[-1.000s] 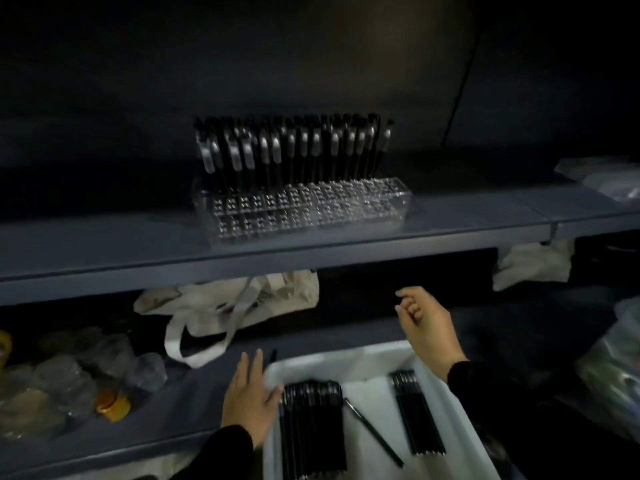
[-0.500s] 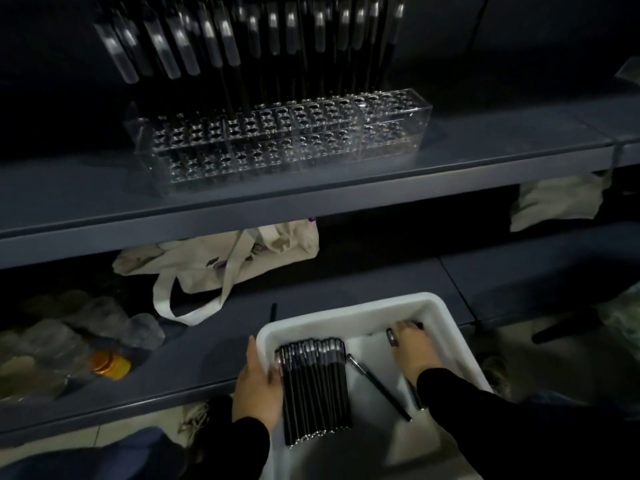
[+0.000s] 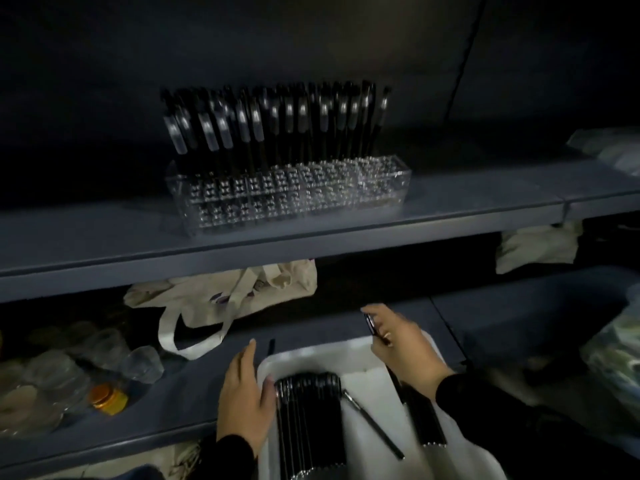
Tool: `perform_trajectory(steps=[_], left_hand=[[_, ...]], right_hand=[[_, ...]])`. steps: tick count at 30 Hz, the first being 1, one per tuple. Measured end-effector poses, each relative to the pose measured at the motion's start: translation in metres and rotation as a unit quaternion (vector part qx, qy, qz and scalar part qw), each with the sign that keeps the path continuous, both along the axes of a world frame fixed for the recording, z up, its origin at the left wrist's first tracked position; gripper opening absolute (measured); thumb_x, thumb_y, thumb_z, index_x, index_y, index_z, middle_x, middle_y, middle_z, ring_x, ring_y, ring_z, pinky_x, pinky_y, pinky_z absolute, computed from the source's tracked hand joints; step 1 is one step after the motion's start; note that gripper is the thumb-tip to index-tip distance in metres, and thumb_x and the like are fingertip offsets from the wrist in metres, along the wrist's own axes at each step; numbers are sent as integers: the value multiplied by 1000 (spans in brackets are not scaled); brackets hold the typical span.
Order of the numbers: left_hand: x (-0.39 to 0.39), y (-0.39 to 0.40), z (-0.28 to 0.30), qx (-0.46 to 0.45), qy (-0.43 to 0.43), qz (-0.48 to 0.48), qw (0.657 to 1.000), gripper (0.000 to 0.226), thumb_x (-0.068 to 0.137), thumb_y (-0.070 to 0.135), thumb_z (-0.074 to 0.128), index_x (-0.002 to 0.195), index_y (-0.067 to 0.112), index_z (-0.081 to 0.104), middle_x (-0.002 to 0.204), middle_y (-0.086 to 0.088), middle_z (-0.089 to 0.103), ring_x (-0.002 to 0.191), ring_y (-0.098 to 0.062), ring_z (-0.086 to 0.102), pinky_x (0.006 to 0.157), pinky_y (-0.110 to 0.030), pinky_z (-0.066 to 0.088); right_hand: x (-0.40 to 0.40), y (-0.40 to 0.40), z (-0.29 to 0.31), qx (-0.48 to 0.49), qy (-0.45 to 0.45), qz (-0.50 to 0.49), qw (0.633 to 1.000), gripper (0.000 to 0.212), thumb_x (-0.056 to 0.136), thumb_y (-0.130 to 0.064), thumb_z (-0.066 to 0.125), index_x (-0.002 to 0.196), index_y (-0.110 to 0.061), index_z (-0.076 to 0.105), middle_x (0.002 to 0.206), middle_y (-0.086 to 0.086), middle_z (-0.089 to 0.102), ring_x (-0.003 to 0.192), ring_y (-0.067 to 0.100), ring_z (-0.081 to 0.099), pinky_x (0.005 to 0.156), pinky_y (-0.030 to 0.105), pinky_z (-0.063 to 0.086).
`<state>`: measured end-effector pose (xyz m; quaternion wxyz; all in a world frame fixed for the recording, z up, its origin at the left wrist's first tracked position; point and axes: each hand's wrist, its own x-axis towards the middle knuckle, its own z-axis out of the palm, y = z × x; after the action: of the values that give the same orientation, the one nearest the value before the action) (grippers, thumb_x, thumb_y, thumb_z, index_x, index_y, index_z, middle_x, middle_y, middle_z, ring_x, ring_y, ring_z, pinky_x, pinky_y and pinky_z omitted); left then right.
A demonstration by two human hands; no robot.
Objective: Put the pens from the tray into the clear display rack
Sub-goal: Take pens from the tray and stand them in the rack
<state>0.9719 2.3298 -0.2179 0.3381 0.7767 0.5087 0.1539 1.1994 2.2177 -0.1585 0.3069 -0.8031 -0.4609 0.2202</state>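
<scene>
- Dim grey shelving fills the view; nearest, a white tray (image 3: 311, 358) sits on the lower shelf (image 3: 194, 393), holding a packed bundle of black pens (image 3: 310, 420), one loose pen and a smaller row.
- Left hand (image 3: 244, 396) lies flat, fingers straight, against the tray's left rim.
- Right hand (image 3: 403, 344) hovers over the tray's far corner, fingers pinching a pen (image 3: 370, 323) near its upper end.
- Pens look light, stiff and smooth; a mid-barrel pinch seems safest.
- Farther up, the clear display rack (image 3: 287, 195) stands on the upper shelf (image 3: 450, 209), back rows filled, front holes empty.
</scene>
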Motion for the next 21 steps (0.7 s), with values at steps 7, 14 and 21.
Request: perform_trajectory(steps=[7,14,21], left_hand=[[-1,46,104,319,-160,27,934,51,88,10,57,135,3,39,139,-19,37,127,-29,38,107,-32,29],[18,107,179,179,-194,17,964,63,96,30,54,150,19,22,153,-4,24,136,-22,34,109,-33,31],[15,114,173,175,-170,15,970,62,95,38,54,148,31,22,150,3,37,134,-19,40,104,-35,40]], right_hand=[[1,44,165,294,29,-12,955,48,83,-1,69,96,-44,51,80,-8,50,64,-1,48,66,8,43],[-18,116,258,434,-17,-37,900,42,85,-10,69,111,-34,46,86,-9,48,74,12,53,71,19,49],[-29,160,245,391,-81,-37,916,36,91,-12,64,122,-21,48,99,-4,48,79,8,50,74,18,46]])
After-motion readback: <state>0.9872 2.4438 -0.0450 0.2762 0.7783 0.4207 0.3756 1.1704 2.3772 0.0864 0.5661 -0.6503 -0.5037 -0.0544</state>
